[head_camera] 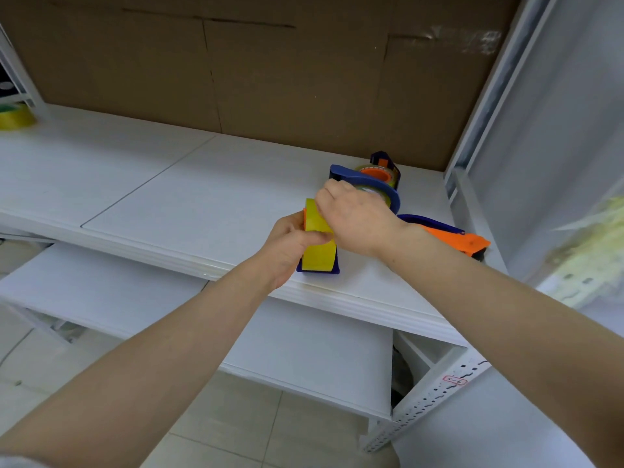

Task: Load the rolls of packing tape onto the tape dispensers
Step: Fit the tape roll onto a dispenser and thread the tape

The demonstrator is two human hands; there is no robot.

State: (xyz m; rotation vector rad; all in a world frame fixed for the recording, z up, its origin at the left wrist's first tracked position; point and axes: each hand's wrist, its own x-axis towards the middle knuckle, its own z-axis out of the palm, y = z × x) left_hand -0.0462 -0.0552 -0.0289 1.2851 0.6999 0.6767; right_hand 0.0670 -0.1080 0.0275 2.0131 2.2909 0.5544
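Right at the desk's (202, 204) front edge, a yellow roll (319, 255) stands upright in a blue dispenser (317, 271). The left hand (290, 244) grips the roll, thumb across its face. The right hand (354, 217) curls over the roll's top (whether it pinches tape, I cannot tell). Just behind it sit two loaded dispensers (368, 182), and an orange dispenser (456, 238) lies near the right rack post (472, 184). Leftward the desk stretches open to a spare roll (15, 118) at the far corner. A lower shelf (135, 298) juts out below.
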